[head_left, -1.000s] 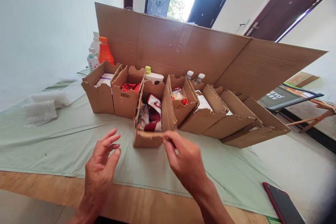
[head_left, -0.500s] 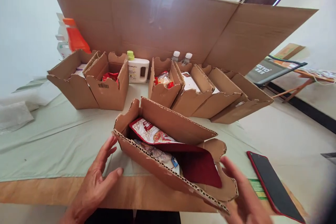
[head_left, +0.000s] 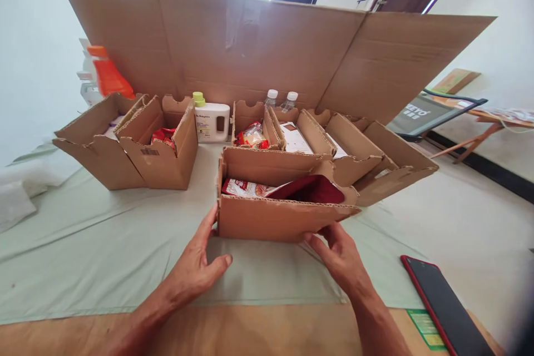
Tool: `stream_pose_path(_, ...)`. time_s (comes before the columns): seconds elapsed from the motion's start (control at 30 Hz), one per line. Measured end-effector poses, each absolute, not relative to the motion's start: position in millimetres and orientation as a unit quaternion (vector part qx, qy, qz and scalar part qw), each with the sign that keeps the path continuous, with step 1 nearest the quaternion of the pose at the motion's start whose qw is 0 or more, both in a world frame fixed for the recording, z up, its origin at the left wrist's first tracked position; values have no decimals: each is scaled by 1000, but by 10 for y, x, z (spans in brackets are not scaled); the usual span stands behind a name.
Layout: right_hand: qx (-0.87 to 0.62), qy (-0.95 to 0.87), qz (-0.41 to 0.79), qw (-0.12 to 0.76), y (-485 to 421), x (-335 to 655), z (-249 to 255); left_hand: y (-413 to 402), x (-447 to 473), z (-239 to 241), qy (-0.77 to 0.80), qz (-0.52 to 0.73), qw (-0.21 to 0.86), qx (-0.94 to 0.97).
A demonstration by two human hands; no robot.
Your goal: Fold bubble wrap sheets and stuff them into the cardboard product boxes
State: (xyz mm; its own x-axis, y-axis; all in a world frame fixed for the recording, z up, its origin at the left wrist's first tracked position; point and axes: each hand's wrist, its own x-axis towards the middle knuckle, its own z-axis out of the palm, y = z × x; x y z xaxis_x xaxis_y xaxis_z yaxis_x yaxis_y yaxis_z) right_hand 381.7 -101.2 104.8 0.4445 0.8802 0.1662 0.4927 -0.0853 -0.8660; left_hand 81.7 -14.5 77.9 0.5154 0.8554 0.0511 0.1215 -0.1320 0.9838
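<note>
A small open cardboard box sits sideways on the pale green cloth in front of me, holding red and white snack packets and a dark red pouch. My left hand lies with fingers spread against the box's lower left corner. My right hand touches the bottom edge near the right end, fingers curled under it.
A row of similar cardboard boxes with packets stands behind, backed by a tall cardboard sheet. A white bottle, an orange bottle and two clear bottles stand at the back. A red phone lies at the right.
The box, tilted and raised toward me half a second ago, now rests flat on the cloth, further away. Both hands have moved forward to its front edge.
</note>
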Motion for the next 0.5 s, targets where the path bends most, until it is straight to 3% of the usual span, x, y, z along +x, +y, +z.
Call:
stream_pose_path(0.17, -697, -451, 229, 508, -1081, 3782, 823, -223, 813, 638, 375, 317, 553, 674)
stream_pose_path(0.37, -721, -416, 164, 530, -1107, 3830, 746, -169, 959, 688, 313, 294, 596, 679)
stream_pose_path(0.5, -760, -396, 143, 495, -1188, 3908, 698, -56, 1026, 729, 302, 283, 603, 682)
